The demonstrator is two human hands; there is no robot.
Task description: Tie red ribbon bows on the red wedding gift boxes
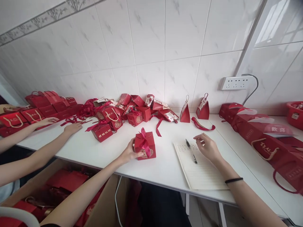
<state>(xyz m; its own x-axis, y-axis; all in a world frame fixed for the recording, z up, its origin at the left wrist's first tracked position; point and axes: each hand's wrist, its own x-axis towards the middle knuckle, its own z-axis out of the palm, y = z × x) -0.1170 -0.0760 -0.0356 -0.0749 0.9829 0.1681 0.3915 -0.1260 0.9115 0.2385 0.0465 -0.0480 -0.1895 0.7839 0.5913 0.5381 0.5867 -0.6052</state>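
Observation:
My left hand grips the left side of a small red gift box, which stands upright on the table with a pink-red ribbon bow on its top and a gold pattern on its front. My right hand is over the upper part of an open lined notebook, its fingers loosely bent and apart, with nothing seen in them. Just left of that hand, a black pen lies on the written page. A dark band circles my right wrist.
Red boxes and ribbons are heaped along the wall. Two red triangular boxes stand behind the notebook. Red bags line the right side, near a red basket. A co-worker's hands rest at left, above a filled carton.

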